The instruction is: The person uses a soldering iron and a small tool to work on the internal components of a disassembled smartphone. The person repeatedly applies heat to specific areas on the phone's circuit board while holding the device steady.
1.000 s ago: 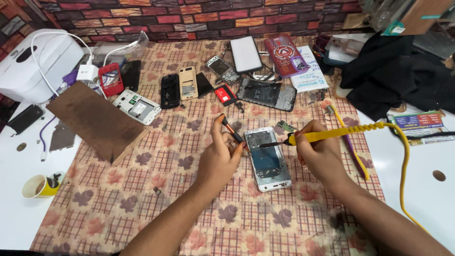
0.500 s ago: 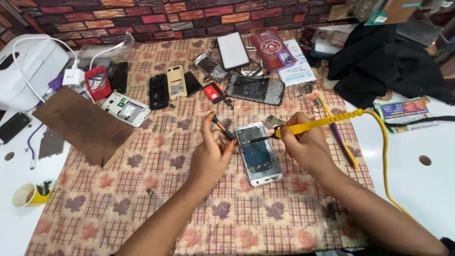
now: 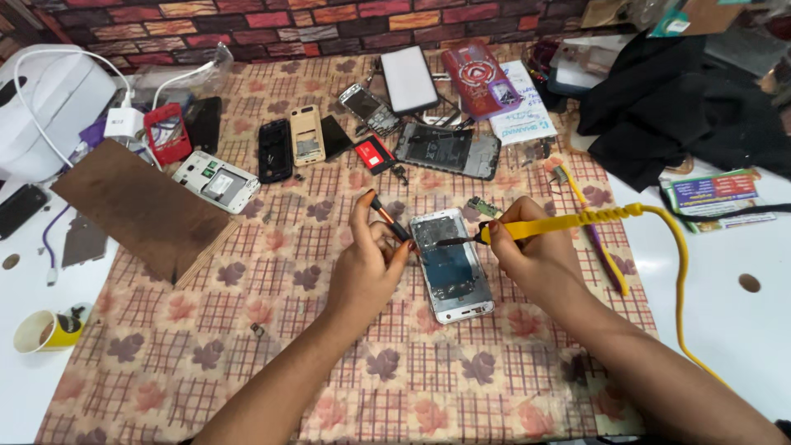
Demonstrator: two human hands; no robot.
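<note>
An opened smartphone [image 3: 451,265] with its back removed lies on a patterned tablecloth [image 3: 247,346] in the middle of the view. My left hand [image 3: 368,264] holds a thin orange-and-black tool [image 3: 389,217] whose tip meets the phone's upper left edge. My right hand [image 3: 534,251] grips a yellow soldering iron [image 3: 560,224], its dark tip touching the phone's upper part. A yellow cord [image 3: 680,272] runs from the iron off to the right.
Several dismantled phones and parts [image 3: 305,136] lie along the far side. A brown board [image 3: 136,206] rests at the left, a white box [image 3: 49,99] behind it, a yellow cup [image 3: 45,331] at lower left, black cloth [image 3: 684,107] at upper right.
The view has shifted slightly. Both hands stay at the phone, and the iron's tip has moved onto its upper part.
</note>
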